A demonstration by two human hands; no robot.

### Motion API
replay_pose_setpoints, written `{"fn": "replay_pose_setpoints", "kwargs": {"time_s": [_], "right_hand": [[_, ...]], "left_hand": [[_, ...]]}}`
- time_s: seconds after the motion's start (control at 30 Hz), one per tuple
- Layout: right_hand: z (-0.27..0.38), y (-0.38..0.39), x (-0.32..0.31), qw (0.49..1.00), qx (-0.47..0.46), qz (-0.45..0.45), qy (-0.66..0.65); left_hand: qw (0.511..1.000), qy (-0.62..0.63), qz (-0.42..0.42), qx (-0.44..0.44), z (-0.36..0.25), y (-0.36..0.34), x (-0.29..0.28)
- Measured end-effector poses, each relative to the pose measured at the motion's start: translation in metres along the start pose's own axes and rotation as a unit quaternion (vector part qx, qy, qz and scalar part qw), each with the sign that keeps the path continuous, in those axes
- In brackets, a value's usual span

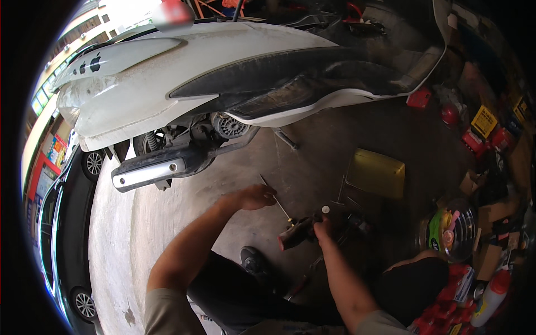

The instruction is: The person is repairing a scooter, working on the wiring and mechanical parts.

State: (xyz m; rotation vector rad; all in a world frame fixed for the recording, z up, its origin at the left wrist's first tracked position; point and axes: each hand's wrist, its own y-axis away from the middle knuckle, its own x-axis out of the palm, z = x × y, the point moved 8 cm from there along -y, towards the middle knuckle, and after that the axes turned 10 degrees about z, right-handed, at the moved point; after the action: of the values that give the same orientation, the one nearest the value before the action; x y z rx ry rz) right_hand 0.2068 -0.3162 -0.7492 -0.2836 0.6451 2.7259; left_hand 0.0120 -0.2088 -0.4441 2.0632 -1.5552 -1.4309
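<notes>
My left hand is closed around a thin metal rod that slants down to the right. The rod's lower end has a small yellowish tip beside a dark, chunky part with a reddish end. My right hand grips that part; its exact kind cannot be made out. A small pale round piece shows just above my right hand. Beyond both hands stands a white and black scooter, its silver and black exhaust muffler nearest to my left hand.
A yellowish tray lies on the floor to the right, with thin metal tools beside it. Boxes, a clear round container and a spray can crowd the right side. A dark car is at the left.
</notes>
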Motion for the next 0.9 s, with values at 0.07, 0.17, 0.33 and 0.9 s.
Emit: {"fn": "replay_pose_setpoints", "kwargs": {"time_s": [0.07,0.17,0.33,0.9], "right_hand": [[0.041,0.040,0.047,0.981,0.028,0.147,0.125],[0.057,0.065,0.044,0.959,0.066,0.186,0.202],[0.087,0.075,0.026,0.972,0.096,0.140,0.164],[0.154,0.104,0.091,0.994,-0.019,0.103,0.026]], "left_hand": [[0.993,0.065,-0.084,-0.047,0.045,0.045,-0.023],[0.947,0.232,-0.218,0.034,0.043,0.099,-0.073],[0.905,0.271,-0.328,0.020,0.040,0.200,-0.073],[0.794,0.586,-0.080,-0.139,0.034,0.344,0.383]]}}
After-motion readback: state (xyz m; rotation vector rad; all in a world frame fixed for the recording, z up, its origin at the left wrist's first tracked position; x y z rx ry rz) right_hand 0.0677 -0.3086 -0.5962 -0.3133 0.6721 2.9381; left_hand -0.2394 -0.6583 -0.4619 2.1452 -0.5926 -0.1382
